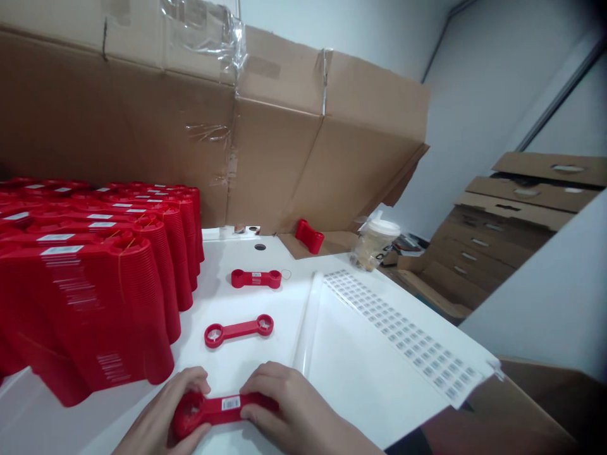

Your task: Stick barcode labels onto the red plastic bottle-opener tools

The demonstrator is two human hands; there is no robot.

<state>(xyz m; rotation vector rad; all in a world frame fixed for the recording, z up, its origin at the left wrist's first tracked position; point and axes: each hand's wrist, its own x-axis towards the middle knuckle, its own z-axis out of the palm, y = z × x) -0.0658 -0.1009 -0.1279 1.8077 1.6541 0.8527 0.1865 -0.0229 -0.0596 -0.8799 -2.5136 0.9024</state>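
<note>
Table (237,360): 3 red parts (239,330), 1 in L hand (161,420), R hand (296,414).

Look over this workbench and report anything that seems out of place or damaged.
One red part lies alone on the cardboard flap at the back, apart from the stacks and the labelled part being held. Crumpled clear tape hangs loose from the big box above.

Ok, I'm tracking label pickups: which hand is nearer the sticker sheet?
Right. The right hand lies at the left edge of the sticker sheet; the left hand is farther left, holding the red plastic wrench at its other end.
</note>
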